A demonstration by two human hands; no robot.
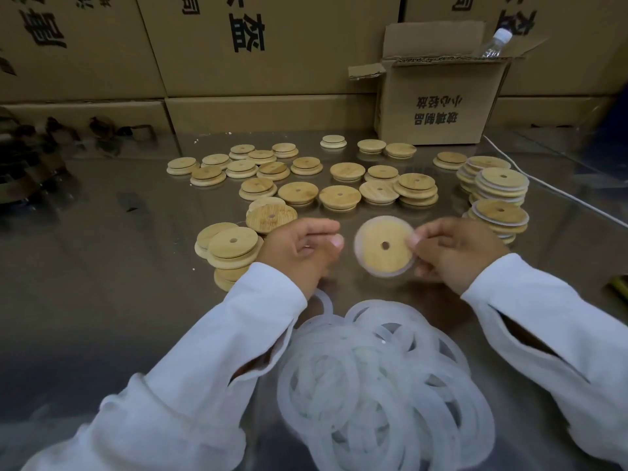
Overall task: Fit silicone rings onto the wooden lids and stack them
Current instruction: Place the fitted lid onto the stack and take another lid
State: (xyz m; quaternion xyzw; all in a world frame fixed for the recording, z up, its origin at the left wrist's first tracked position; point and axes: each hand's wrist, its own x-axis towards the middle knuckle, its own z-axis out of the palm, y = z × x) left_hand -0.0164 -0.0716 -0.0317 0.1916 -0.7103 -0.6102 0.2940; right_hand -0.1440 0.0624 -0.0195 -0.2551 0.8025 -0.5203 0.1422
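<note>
My right hand (455,249) pinches the right edge of a round wooden lid (380,256) with a centre hole and a translucent silicone ring around its rim, held tilted above the table. My left hand (302,248) hovers just left of that lid with fingers loosely curled, holding nothing that I can see. A heap of white silicone rings (380,379) lies close in front of me. Bare wooden lids (336,195) are scattered across the middle of the table. Stacks of ringed lids (499,198) stand at the right.
A short pile of bare lids (227,249) sits by my left wrist. An open cardboard box (438,100) with a plastic bottle (494,44) behind it stands at the back right. Large cartons (238,49) wall the far side. A white cable (557,188) runs along the right.
</note>
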